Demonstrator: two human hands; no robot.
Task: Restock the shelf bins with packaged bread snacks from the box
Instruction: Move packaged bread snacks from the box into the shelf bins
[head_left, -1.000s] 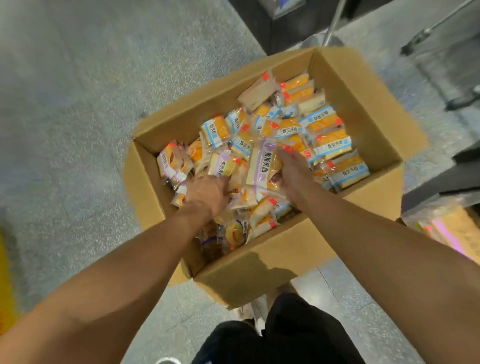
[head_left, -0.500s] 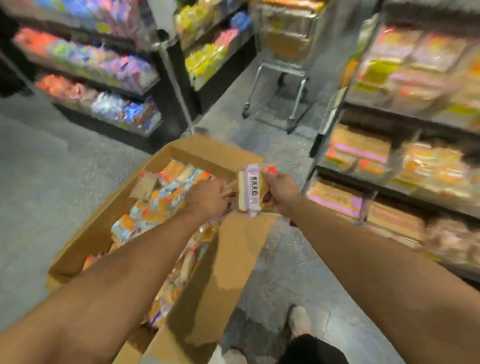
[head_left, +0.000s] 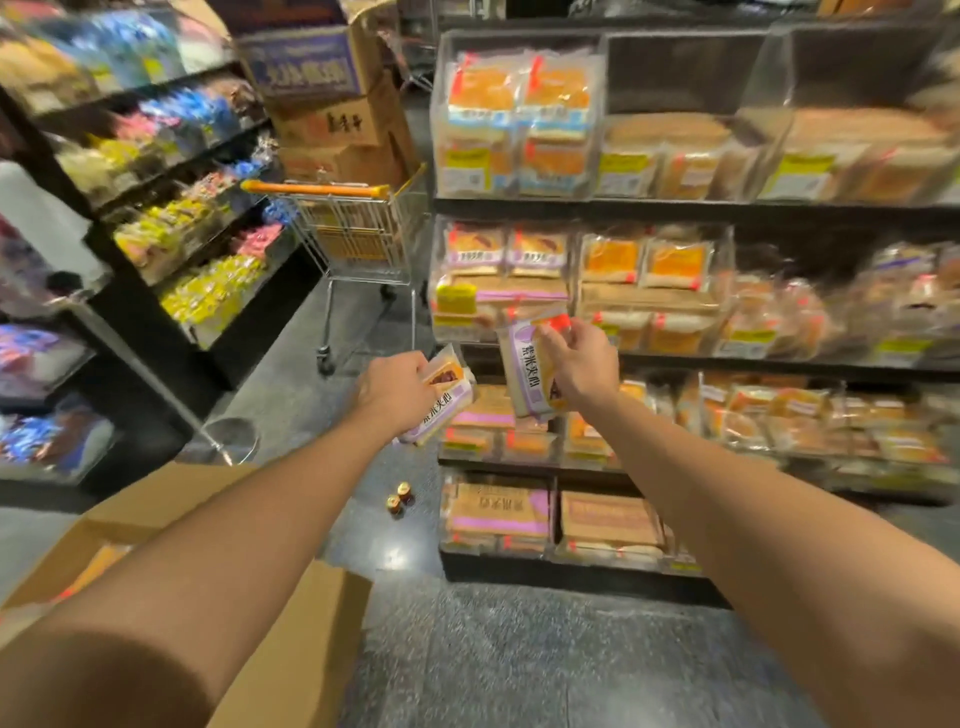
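The left hand (head_left: 392, 392) and right hand (head_left: 582, 364) are each seen clutching a clear-wrapped, purple-banded bread snack packet (head_left: 441, 397), the second packet (head_left: 530, 371) raised at one o'clock toward the clear acrylic shelf bins (head_left: 501, 280). Packets are best laid flat among matching purple labels. The brown cardboard box (head_left: 291, 649) at seven o'clock is cropped; the shelves are blurred.

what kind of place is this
Most likely a shop aisle, a supermarket or snack store: tiered shelves of clear bins packed with wrapped bread, a shopping cart in the aisle, and candy racks on the left.
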